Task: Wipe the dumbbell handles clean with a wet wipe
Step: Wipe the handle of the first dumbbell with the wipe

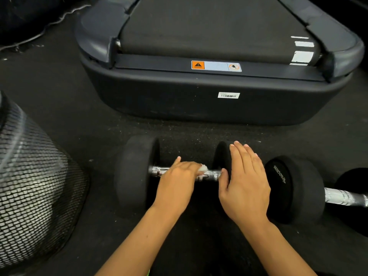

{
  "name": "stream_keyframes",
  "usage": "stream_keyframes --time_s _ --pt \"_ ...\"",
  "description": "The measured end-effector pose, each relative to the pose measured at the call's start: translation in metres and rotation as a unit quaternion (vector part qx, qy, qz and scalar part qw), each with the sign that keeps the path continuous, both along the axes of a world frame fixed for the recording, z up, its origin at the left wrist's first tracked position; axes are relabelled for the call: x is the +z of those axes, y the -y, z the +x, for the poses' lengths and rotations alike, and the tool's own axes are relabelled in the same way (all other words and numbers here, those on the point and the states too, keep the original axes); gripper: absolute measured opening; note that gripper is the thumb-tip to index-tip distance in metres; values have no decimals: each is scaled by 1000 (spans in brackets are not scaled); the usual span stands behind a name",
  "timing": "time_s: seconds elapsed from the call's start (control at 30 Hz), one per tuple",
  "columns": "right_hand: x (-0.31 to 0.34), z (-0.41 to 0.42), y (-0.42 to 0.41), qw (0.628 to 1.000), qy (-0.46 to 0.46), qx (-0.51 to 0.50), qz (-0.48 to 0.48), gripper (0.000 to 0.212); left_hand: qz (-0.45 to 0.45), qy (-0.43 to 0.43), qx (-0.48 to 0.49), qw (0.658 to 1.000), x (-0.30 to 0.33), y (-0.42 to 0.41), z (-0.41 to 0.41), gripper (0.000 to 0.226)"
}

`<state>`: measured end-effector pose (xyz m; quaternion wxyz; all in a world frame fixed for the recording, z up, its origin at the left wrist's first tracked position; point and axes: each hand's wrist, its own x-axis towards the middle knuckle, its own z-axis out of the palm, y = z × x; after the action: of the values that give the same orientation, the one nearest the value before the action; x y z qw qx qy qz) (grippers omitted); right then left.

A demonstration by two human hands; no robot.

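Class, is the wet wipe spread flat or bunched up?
Bunched up: the wet wipe shows only as a small white wad under the left hand on the dumbbell handle.

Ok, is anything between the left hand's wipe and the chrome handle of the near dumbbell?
Nothing visible. The left hand presses the wet wipe straight onto the handle, bare chrome showing either side. The right hand rests on the right weight head, off the handle.

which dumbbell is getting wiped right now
The left dumbbell: the left hand presses the wet wipe on its handle. The right dumbbell lies untouched.
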<state>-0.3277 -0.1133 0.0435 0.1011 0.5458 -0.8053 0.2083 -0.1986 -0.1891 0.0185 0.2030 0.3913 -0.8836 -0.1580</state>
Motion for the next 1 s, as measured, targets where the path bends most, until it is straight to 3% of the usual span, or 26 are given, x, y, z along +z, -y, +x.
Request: stream_keyframes --time_s 0.2,0.47,0.67,0.87,1.0 --pt "1 0 2 1000 1 1 1 54 -54 -68 42 995 -20 -13 15 32" --pt "1 0 2 1000 -1 1 1 53 -75 -89 72 991 -30 -21 22 40" --pt "0 0 0 1000 -1 -2 -2 53 -135 -119 -17 984 -42 -17 19 34" --pt "-1 -1 2 1000 -2 0 0 53 -154 -109 -46 981 -45 -13 19 35" --pt "0 -1 2 1000 -1 0 -1 54 -164 -140 -13 976 -49 -14 30 32"
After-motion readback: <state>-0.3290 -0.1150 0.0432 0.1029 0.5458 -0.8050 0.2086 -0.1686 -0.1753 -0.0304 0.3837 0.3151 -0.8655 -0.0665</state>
